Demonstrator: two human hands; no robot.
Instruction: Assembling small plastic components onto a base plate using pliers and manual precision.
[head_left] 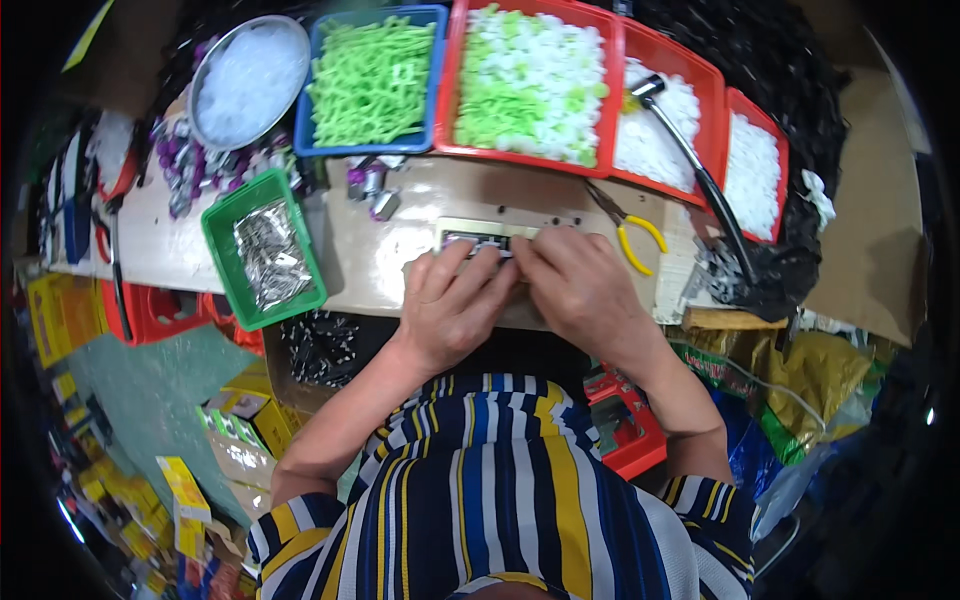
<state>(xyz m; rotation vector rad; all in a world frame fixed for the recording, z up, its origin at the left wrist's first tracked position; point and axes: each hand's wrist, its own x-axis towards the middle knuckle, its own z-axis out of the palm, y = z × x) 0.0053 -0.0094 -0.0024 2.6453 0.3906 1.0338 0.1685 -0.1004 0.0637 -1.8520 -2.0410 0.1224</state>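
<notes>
Though partly under left hand (452,303) and right hand (585,292), cream-rimmed dark block (468,237), grip unclear.

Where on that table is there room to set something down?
Bare tabletop shows between the green bin and the left hand. Crowded: the back row of trays, and right of the right hand, with pliers and a hammer.

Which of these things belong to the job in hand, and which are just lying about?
Probably part of the job:
small cream-edged piece under the left grip and right grip
green tray of metal pieces, close by
blue tray of green pieces
yellow-handled pliers, nearby but not held

Probably just lying about:
yellow boxes, lower left
gold bag, at right
</notes>
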